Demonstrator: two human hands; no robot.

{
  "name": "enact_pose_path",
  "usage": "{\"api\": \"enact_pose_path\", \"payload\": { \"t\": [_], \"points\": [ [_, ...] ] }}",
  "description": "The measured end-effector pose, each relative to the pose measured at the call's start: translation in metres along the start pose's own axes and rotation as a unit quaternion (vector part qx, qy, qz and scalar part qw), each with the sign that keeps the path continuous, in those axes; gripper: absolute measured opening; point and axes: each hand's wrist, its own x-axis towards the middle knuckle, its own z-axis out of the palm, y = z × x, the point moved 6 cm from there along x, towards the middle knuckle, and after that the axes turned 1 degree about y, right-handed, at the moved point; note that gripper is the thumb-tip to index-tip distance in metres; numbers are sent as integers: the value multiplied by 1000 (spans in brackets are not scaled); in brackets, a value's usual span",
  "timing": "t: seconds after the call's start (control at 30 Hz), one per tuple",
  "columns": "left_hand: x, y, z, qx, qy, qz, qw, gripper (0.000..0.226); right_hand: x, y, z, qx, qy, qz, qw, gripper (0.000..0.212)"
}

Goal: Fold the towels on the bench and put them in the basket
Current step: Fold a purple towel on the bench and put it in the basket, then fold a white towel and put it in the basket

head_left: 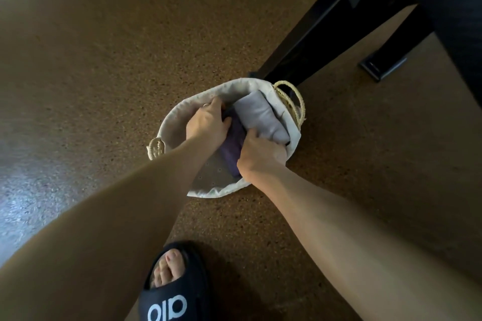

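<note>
Folded dark purple towel (233,147) lay w/ its long axis running from lower right toward upper left, inside the oval woven basket w/ white cloth liner (173,118) on the speckled brown floor (104,60). Beside it, touching, sat a folded light grey towel (260,116), same direction, nearer the rope handle (293,101). Left hand (207,124) gripped the purple towel's far end; right hand (258,155) curled round its near end. Black slide sandal (173,286) below; black bench leg (305,36) just behind basket.

Slide sandal strap (169,305): white letters "alo", seen upside down from the head view, on the black band across the foot.
Other readable text: none on anything else in view.
</note>
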Motion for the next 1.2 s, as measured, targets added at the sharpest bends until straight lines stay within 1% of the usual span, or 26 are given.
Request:
{"api": "enact_pose_path", "payload": {
  "t": [0.1, 0.2, 0.27, 0.33, 0.43, 0.53, 0.63, 0.7, 0.77, 0.83, 0.87, 0.93, 1.0, 1.1, 1.2],
  "points": [
    [2, 3, 2, 69, -2, -2, 998, 42, 1, -2, -1, -12, 23, -16, 1000, 37],
    [3, 12, 2, 147, -10, -4, 989, 38, -3, -2, -9, -45, 69, -26, 996, 31],
    [2, 23, 0, 209, -11, 12, 978, 35, -6, -2, -17, -63, 93, -39, 993, 25],
    [0, 39, -12, 236, -1, 31, 971, 32, -12, 0, -32, -62, 103, -48, 992, 23],
    [-10, 67, -46, 210, 8, 61, 976, 34, -30, -2, -58, -60, 89, -72, 992, 24],
    [-31, 98, -89, 188, -4, 85, 979, 31, -66, -1, -101, -65, 87, -95, 990, 29],
    [-67, 144, -141, 169, -20, 118, 978, 30, -118, 12, -160, -49, 132, -99, 985, 32],
    [-98, 184, -180, 150, -10, 147, 978, 29, -162, 24, -200, -71, 171, -106, 977, 32],
    [-134, 226, -214, 126, 3, 180, 976, 20, -211, 42, -237, -71, 204, -103, 971, 31],
    [-176, 271, -235, 92, -6, 224, 970, 13, -264, 71, -270, -38, 225, -78, 971, 29],
    [-198, 293, -240, 69, -25, 244, 967, 12, -291, 89, -285, -16, 238, -62, 969, 26],
    [-246, 334, -243, 30, -85, 282, 955, 13, -343, 130, -310, 15, 263, -22, 965, 16],
    [-296, 372, -237, 19, -144, 326, 934, 22, -392, 174, -323, 24, 269, 24, 962, 17],
    [-376, 418, -218, 17, -197, 385, 902, 31, -457, 245, -321, 34, 235, 113, 965, 23],
    [-447, 451, -195, 26, -229, 431, 872, 34, -516, 310, -304, 43, 199, 191, 960, 18]
  ]
}}
